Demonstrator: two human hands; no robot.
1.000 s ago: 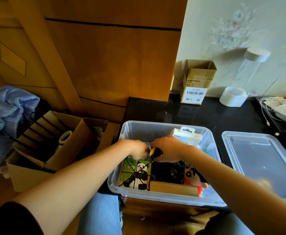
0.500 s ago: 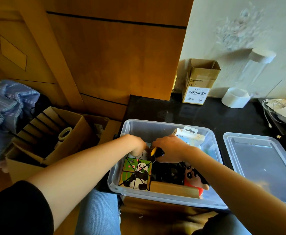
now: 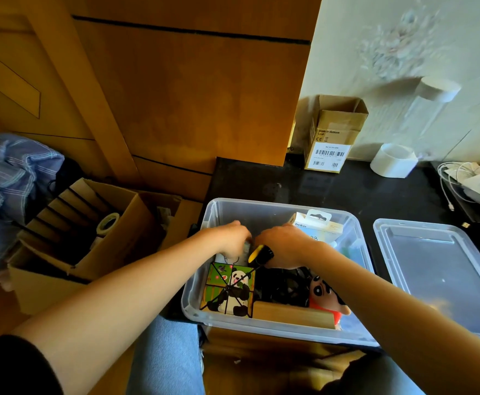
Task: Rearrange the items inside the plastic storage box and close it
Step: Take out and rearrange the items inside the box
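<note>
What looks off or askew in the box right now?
Nothing spilled or damaged. The white Belkin package leans tilted against the storage box's back wall, poking above the rim, which might block the lid lying beside it. Both hands are among the items.

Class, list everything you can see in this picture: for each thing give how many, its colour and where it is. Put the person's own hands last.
plastic storage box: 1, clear, on the black table, open
lid: 1, clear, on the table right of the box
panda cube: 1, green with panda, box's near left corner
wooden block: 1, tan, along box's near wall
cartoon doll: 1, red and black, right of the block
white carton: 1, white, box's far right
small cardboard box: 1, brown, against the wall
tape roll: 1, white, right of it
large cardboard box: 1, brown, left of the table
left hand: 1, inside the box
right hand: 1, holds a black and yellow tool
</note>
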